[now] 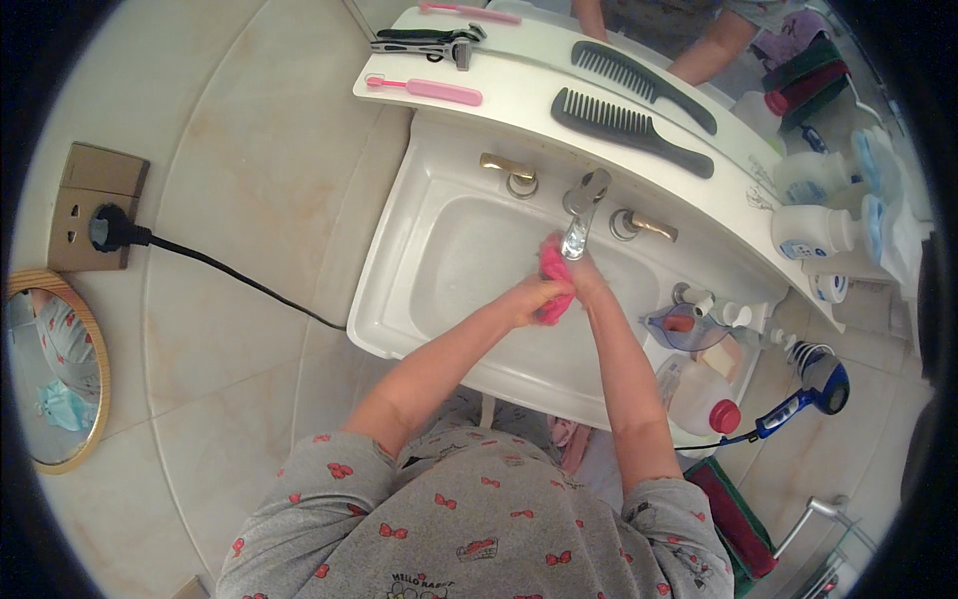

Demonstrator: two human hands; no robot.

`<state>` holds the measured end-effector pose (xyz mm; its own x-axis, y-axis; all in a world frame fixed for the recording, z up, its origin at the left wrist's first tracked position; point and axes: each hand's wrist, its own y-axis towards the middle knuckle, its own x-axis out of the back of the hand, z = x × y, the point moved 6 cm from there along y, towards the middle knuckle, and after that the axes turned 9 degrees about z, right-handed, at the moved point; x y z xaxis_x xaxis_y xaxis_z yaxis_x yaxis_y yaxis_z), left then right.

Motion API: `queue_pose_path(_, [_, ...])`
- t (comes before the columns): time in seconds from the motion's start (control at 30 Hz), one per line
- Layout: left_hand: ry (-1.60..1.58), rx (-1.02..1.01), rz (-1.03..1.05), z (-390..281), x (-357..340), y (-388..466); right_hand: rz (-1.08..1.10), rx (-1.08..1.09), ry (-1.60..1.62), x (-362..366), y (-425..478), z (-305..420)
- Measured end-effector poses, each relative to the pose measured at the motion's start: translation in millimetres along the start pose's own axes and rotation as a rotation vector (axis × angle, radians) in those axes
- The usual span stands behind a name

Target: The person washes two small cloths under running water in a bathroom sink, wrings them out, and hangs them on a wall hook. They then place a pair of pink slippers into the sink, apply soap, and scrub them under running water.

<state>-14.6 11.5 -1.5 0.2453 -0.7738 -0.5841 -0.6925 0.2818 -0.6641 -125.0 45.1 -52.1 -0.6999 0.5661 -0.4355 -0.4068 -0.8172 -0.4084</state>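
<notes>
A bright pink wet cloth [552, 263] is bunched between my two hands below the faucet [587, 196], over the basin of a white ceramic sink [464, 247]. My left hand [540, 298] grips the cloth's lower part, its thumb across the front. On the other side, my right hand [586, 275] is at the cloth right under the spout, its fingers largely hidden by the cloth and the faucet. Clear water seems to come from the spout onto the hands. Two lever handles, a left one [516, 174] and a right one [640, 224], flank the faucet.
A white shelf [516, 112] above the sink holds a black comb [629, 131], a pink toothbrush [441, 91], a razor [453, 51] and a white bottle [808, 232]. Right of the basin are a red-capped bottle [692, 397], a soap bar [718, 359] and a blue hair dryer [812, 393].
</notes>
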Motion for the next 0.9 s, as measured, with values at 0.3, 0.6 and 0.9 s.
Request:
queue_pose_path(0.3, [0.756,-0.500,-0.450,-7,27,17,-0.333,0.175,-0.375,-18,-19,24])
queue_pose_path(0.6, [0.217,-0.052,-0.117,-26,4,47,-0.441,0.130,-0.409,-22,-74,41])
queue_pose_path(0.9, [-0.349,-0.235,0.430,-70,-43,57,-0.517,0.637,-1.366,-110,-123,186])
